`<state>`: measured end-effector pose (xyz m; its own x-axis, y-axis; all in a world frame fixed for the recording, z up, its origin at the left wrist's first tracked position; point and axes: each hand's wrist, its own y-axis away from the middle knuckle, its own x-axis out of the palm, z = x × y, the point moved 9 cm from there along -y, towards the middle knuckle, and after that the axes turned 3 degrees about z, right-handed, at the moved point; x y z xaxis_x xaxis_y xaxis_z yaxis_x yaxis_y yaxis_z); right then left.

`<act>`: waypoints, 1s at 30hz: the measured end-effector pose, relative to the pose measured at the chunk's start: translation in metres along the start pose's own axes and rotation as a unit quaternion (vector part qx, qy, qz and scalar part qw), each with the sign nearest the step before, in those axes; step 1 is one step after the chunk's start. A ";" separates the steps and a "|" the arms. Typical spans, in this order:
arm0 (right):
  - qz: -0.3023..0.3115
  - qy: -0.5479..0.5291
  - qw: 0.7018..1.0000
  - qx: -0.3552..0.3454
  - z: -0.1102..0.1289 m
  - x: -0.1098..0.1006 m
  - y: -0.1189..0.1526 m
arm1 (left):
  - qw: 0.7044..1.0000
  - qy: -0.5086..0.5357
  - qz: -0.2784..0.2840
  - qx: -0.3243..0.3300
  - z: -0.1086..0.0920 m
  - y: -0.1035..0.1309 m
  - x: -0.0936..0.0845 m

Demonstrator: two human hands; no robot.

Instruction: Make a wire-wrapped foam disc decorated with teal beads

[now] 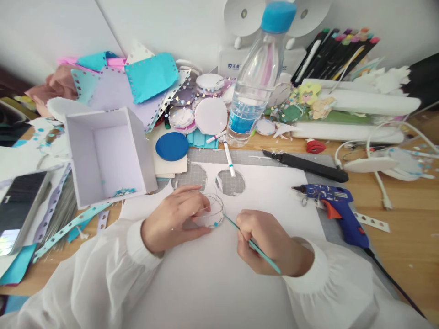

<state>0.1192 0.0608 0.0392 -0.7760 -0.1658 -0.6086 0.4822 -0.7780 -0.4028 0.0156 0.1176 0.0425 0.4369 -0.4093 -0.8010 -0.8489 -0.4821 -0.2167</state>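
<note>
My left hand (183,217) rests at the centre with its fingers curved around the left side of a thin round wire ring (222,211). A small blue piece (216,224) sits on the ring's lower edge. In my right hand (262,240) is a slim teal stick (264,256), pinched like a pen, its tip touching or very near the ring's right side. Both hands lie over white paper (274,187), which has round holes cut in its upper part, on a grey cutting mat (329,161).
A white open box (142,151) stands left, near a blue disc (172,146). Behind the paper are a water bottle (254,77) and a white marker (228,157). A black cutter (308,166) and a blue glue gun (353,224) with a cord lie right. A phone (22,205) is far left.
</note>
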 end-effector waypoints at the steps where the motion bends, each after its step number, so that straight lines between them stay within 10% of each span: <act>1: -0.004 -0.002 1.000 0.000 -0.001 0.000 0.000 | 1.000 0.002 0.001 -0.001 0.000 0.000 0.000; 30: -0.022 -0.025 0.999 0.006 -0.001 -0.004 0.000 | 1.000 0.007 0.007 -0.011 0.001 -0.001 0.002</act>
<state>0.1229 0.0615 0.0411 -0.8158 -0.1603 -0.5557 0.4417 -0.7929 -0.4198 0.0167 0.1181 0.0407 0.4286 -0.4266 -0.7964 -0.8485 -0.4929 -0.1926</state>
